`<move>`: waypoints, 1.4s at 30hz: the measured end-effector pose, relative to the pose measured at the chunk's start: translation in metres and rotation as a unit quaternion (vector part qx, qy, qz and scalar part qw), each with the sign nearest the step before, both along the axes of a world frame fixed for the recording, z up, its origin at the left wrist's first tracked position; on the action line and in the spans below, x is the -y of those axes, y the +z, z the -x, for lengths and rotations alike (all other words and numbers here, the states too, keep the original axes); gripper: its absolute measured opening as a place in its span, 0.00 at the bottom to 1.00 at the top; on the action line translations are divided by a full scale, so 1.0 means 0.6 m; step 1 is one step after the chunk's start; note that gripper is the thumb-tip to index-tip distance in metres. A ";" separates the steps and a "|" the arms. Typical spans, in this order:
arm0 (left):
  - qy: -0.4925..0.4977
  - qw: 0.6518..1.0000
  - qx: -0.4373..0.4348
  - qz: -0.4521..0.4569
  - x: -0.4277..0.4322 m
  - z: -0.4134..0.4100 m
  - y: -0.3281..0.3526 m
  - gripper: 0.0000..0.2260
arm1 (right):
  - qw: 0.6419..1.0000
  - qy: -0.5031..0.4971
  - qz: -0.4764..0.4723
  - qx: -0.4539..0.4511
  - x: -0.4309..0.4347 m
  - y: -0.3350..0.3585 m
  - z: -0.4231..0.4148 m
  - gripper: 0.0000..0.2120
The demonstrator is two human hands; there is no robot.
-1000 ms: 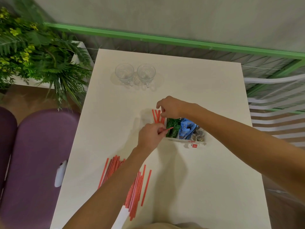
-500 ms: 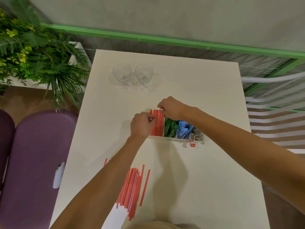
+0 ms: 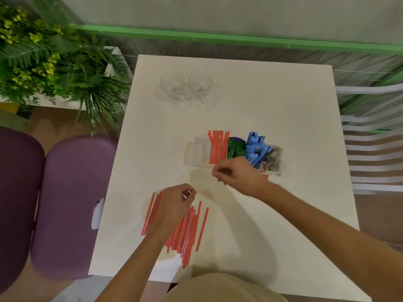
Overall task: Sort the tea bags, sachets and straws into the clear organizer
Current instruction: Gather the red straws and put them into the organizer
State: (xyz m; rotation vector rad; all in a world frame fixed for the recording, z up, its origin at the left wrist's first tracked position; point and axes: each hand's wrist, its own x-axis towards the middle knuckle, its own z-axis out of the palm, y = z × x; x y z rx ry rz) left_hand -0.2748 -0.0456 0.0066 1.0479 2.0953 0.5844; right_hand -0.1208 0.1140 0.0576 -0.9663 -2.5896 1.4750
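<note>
Closest to you, the loose straws (image 3: 185,232) lie in a heap on the table (image 3: 283,214), near its front edge, so you can reach them without a stretch. Your left hand (image 3: 175,205) sits on top of the heap with its fingers curled down. A small straw end pokes out between them, so it looks like you pinch one to lift it.

Your right hand (image 3: 236,173) hangs a bit farther out, just in front of the clear organizer (image 3: 197,152). Its fingers are bent, but it is blurry, so I cannot tell if they hold anything. I think it waits there to guide the next bunch in.

In the organizer, the packed straws (image 3: 218,147) fill one slot. Beside them come green sachets (image 3: 236,150), blue sachets (image 3: 255,147) and tea bags (image 3: 272,161). The slot at the left end looks bare.

You have lots of bare table on the right. On the left, the heap is near the table edge, so do not sweep straws off. The two glass cups (image 3: 172,86) stand far back, well out of your way.
</note>
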 end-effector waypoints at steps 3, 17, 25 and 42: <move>-0.034 0.996 -0.046 0.065 0.069 -0.019 -0.016 0.04 | 0.996 0.005 0.073 0.056 0.060 -0.050 -0.029 0.05; -0.050 0.979 -0.135 0.145 0.129 -0.065 -0.049 0.10 | 0.960 -0.045 0.203 0.188 0.181 -0.136 -0.114 0.05; -0.024 0.982 -0.128 0.140 0.133 -0.065 -0.051 0.07 | 0.956 -0.051 0.212 0.196 0.193 -0.134 -0.122 0.05; -0.072 0.993 -0.032 0.085 0.118 -0.029 -0.009 0.03 | 0.947 -0.155 0.267 0.094 0.175 -0.102 -0.043 0.12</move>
